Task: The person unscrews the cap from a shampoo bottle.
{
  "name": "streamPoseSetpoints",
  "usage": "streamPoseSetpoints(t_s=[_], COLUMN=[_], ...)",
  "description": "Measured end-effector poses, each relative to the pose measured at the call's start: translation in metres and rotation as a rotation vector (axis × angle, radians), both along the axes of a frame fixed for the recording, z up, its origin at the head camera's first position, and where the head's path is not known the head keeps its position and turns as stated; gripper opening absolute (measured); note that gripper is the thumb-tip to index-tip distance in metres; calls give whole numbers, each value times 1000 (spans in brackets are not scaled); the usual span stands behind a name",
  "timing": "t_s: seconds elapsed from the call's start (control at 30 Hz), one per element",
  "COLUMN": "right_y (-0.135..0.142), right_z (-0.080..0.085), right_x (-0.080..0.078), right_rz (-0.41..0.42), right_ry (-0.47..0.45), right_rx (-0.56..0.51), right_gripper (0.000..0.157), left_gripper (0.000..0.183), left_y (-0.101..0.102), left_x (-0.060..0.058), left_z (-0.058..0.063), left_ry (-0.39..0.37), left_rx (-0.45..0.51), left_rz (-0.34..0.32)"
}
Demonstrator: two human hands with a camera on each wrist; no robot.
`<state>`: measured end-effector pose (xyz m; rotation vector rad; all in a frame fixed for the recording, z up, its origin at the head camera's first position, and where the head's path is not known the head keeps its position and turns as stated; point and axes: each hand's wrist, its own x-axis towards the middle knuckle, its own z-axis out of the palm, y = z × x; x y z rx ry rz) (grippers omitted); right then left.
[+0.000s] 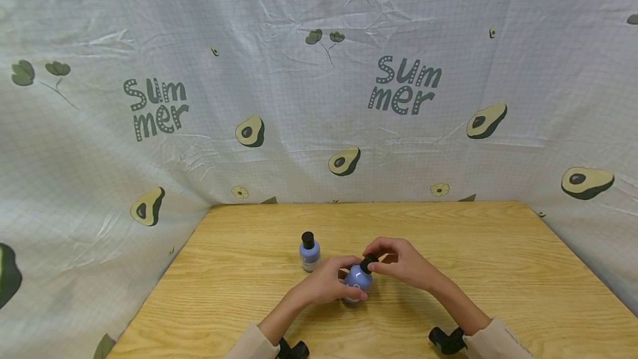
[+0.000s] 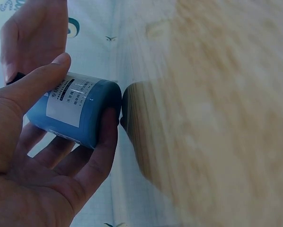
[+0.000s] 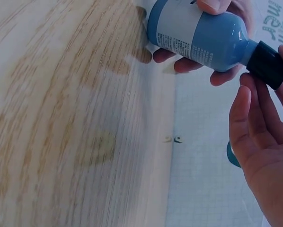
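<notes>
My left hand (image 1: 329,281) grips a small blue bottle (image 1: 358,278) round its body, fingers on one side and thumb on the other. The bottle leans to the right, its base close over the table. At its top is a black cap (image 3: 268,65), which my right hand (image 1: 405,263) pinches between thumb and fingers. White labels with small print (image 2: 71,101) show on the bottle in both wrist views. Behind my left hand a second blue bottle (image 1: 310,254) with a black cap stands upright on the table.
The wooden table (image 1: 239,270) runs back to a hanging cloth (image 1: 299,98) printed with avocados and "summer" lettering. The cloth also rises along the left and right sides. Black devices (image 1: 447,340) are strapped at both wrists.
</notes>
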<state>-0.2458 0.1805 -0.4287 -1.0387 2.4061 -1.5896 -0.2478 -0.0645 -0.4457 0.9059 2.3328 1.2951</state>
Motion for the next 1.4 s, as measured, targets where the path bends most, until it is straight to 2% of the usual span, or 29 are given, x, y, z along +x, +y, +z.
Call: streamPoseSetpoints(t_s=[0.3, 0.53, 0.63, 1.03, 1.4], right_y=[2, -1, -1, 1, 0], right_z=[1, 1, 1, 2, 1], right_x=[-1, 2, 1, 0, 0], right_rz=[52, -35, -47, 26, -51], right_ry=[35, 11, -2, 40, -6], right_rx=[-10, 11, 7, -12, 17], right_gripper=[26, 20, 19, 23, 24], left_gripper=[50, 54, 54, 49, 52], left_y=[0, 0, 0, 0, 0], left_x=[0, 0, -1, -2, 0], left_z=[0, -1, -1, -2, 0], left_ry=[8, -6, -6, 18, -13], left_rx=[4, 5, 8, 16, 23], left_rz=[0, 2, -2, -14, -11])
